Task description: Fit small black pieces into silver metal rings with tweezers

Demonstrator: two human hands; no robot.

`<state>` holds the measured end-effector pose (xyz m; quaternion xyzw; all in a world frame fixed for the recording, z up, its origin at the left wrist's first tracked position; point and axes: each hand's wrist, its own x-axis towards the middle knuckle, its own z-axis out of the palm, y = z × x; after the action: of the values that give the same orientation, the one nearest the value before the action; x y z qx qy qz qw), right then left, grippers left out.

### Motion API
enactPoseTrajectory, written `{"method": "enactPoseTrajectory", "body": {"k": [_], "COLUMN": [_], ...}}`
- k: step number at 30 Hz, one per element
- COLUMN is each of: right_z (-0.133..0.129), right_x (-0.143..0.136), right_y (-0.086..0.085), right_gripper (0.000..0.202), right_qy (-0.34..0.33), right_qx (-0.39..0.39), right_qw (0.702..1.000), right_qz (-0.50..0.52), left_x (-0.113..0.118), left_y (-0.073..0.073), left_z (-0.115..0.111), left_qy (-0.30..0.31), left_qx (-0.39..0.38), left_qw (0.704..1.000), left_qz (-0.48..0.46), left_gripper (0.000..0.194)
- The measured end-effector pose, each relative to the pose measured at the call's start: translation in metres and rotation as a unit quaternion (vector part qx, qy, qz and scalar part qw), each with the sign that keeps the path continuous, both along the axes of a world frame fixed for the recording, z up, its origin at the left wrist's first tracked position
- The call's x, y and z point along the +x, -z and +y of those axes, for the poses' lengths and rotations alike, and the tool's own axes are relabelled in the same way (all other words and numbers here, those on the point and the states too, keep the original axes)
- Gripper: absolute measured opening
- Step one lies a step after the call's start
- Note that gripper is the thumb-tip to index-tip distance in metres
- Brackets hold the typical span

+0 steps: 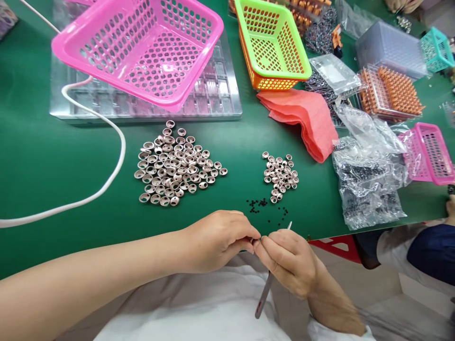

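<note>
My left hand (pixel 222 240) is closed at the table's front edge, thumb and forefinger pinching a small part mostly hidden by the fingertips. Against those fingertips rests my right hand (pixel 289 260), its fingers closed around metal tweezers (pixel 263 296) that slant down toward my lap. Just beyond my hands lie tiny black pieces (pixel 263 202) on the green table (pixel 106 237). Behind them is a small pile of silvery ring-shaped parts (pixel 280 173). A larger pile of similar, bigger rings (pixel 170 170) spreads out to the left.
A pink basket (pixel 142 90) stands on a clear compartment tray (pixel 227 90). Green and orange baskets (pixel 273 76), a red cloth (pixel 309 118), plastic bags (pixel 369 175) and orange parts (pixel 398 90) occupy the right. A white cable (pixel 121 156) curves at left. Another person (pixel 426 251) is at right.
</note>
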<state>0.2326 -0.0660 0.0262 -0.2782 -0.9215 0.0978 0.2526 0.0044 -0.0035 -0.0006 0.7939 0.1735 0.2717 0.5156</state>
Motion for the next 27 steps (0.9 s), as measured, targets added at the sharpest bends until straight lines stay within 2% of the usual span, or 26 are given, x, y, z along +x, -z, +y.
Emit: {"method": "enactPoseTrajectory", "body": {"k": [8,14,21,27], "right_z": [0.0028,0.0052,0.0056,0.0040], "right_x": [-0.0003,-0.0022,-0.0020,-0.0004], "right_y": [0.0043,0.0088,0.0075,0.0073], "right_gripper": [0.033,0.023,0.025,0.026], "right_qy": [-0.011,-0.008,-0.010,-0.008], "right_qx": [-0.007,0.036,0.010,0.048], "right_qw": [1.000,0.998,0.999,0.998], "right_qz": [0.027,0.047,0.046,0.042], "left_x": [0.0006,0.0002,0.0013,0.0001], "left_y": [-0.0055,-0.0064,-0.0032,-0.0062], "left_z": [0.0001,-0.0001,-0.0011,-0.0007], "left_qy": [-0.011,-0.019,-0.020,-0.008], "left_qx": [-0.020,-0.023,-0.014,-0.027], "left_qw": [1.000,0.999,0.999,0.999], "left_qz": [-0.019,-0.017,-0.026,-0.019], "left_gripper": [0.011,0.011,0.012,0.011]}}
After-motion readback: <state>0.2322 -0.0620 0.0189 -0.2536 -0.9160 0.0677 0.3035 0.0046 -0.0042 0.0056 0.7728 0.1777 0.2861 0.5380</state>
